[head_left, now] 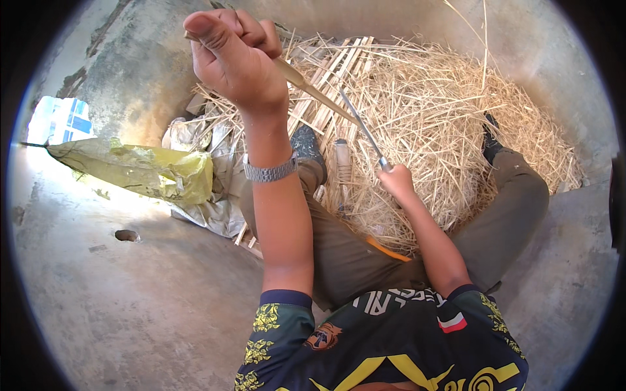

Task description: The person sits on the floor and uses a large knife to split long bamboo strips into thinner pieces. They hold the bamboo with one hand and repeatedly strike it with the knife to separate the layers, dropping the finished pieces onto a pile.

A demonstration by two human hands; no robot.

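the left hand [231, 55] was raised high and closed in a fist around one end of a thin pale strip of bamboo [313, 91], which slanted down and to the right from it. a metal watch [270, 173] sat on that wrist. the right hand [398, 182] was lower, clamped on the handle of a knife [365, 130] — its narrow blade pointed up and left, and its tip met the strip near the strip's lower end, blade and strip touching there. both were held over a big heap of straw-coloured shavings [443, 124] between the person's spread legs in olive trousers [515, 208]. a bundle of flat split slats [339, 65] lay at the back of the heap. to the left, on the concrete floor [130, 306], a crumpled yellow plastic bag [150, 169] lay just beside some grey sacking [208, 208] — the two touching.
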